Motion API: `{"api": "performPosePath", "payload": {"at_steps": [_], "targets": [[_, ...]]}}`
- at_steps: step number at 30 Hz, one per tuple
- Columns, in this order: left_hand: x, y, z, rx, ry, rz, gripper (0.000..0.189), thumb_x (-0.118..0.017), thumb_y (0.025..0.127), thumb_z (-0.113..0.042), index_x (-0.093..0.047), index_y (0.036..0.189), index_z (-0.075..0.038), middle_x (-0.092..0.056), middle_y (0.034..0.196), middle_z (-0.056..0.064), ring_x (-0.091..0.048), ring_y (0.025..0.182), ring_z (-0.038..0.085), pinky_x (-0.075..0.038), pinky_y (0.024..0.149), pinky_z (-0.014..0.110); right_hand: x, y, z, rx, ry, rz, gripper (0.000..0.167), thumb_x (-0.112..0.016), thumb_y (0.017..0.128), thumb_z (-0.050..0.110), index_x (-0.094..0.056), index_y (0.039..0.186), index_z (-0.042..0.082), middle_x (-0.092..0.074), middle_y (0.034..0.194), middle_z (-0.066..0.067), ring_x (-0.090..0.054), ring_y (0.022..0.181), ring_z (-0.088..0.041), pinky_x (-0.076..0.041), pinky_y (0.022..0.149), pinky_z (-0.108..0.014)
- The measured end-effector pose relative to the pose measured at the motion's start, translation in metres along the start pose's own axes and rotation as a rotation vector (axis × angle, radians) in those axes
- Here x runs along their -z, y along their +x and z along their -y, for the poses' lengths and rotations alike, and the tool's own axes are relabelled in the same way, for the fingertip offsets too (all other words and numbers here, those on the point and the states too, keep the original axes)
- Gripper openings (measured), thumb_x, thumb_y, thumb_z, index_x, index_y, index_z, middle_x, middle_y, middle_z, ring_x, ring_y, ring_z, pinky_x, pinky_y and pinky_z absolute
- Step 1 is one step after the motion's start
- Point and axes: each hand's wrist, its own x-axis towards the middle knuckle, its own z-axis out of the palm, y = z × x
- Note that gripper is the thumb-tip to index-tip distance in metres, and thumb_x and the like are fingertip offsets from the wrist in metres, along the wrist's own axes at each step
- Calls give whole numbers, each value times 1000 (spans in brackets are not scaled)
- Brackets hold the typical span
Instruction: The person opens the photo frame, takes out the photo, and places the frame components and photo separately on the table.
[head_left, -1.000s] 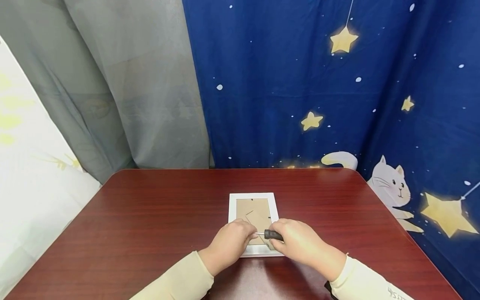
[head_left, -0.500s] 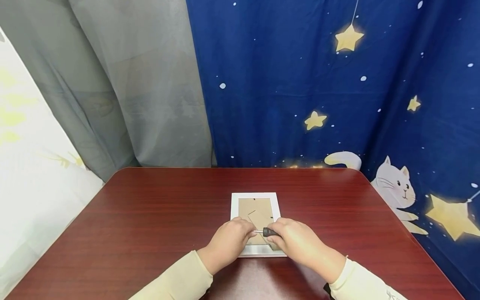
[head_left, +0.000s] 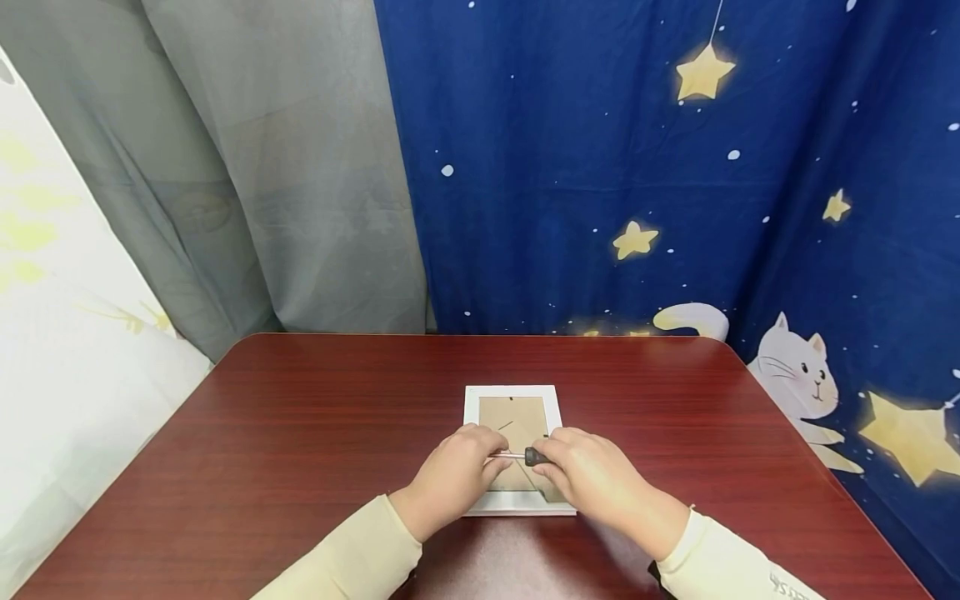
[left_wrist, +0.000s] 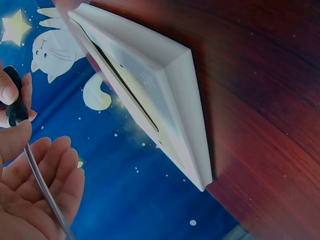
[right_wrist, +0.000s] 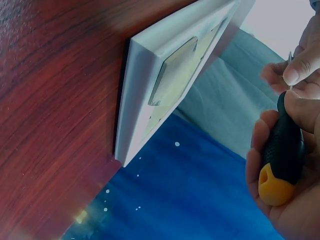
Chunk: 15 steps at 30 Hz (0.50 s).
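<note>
A screwdriver (right_wrist: 287, 150) with a black handle, yellow at its butt end, and a thin metal shaft is held crosswise above a white photo frame (head_left: 517, 503). My right hand (head_left: 596, 477) grips the handle, its fingers curled round it in the right wrist view. My left hand (head_left: 456, 473) pinches the shaft between thumb and fingers; other fingers lie loosely curled beneath it in the left wrist view. The frame lies back side up, showing a tan backing board (head_left: 513, 410) with small dark tabs and a stand flap (right_wrist: 172, 72). My hands cover part of the board.
The frame lies on a dark red wood-grain table (head_left: 337, 417) with rounded far corners. Behind it hang a grey curtain (head_left: 322, 183) and a blue curtain (head_left: 540, 167) with stars and a cat. White cloth (head_left: 90, 358) hangs at the left.
Both hands have moved slightly up in the head view with the screwdriver. More of the shaft shows at my left fingers. The view has shifted a little; the frame stays put on the table.
</note>
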Motion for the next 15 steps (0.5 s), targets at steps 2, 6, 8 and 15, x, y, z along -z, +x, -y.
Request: {"api": "performPosePath", "payload": {"at_steps": [2, 6, 8, 15], "targets": [[0, 1, 1, 8, 2, 2, 8, -73, 85, -14, -68, 89, -8, -67, 87, 0, -59, 84, 15, -50, 74, 30, 0, 0, 0, 3, -8, -4, 15, -73, 85, 22, -67, 95, 13, -60, 80, 5, -59, 74, -13, -50, 63, -31], [1, 1, 4, 22, 10, -2, 20, -75, 83, -15, -68, 99, -6, -67, 96, 4, -60, 96, 19, -51, 83, 33, 1, 0, 0, -2, -21, -5, 17, -74, 84, 23, -67, 95, 12, -61, 81, 3, -60, 76, -15, -50, 63, -32], [1, 1, 5, 33, 16, -9, 28, -77, 82, -17, -67, 106, -5, -67, 102, 5, -59, 101, 21, -50, 86, 34, 1, 0, 0, -12, -25, 1, 17, -74, 84, 23, -67, 95, 12, -60, 80, 4, -60, 75, -14, -50, 63, -32], [2, 0, 12, 53, 36, -11, 42, -79, 80, -23, -64, 116, -9, -62, 113, 6, -56, 111, 23, -49, 91, 38, 2, -2, -2, -20, -21, 0, 18, -73, 84, 22, -68, 97, 11, -60, 81, 5, -59, 76, -14, -50, 64, -32]]}}
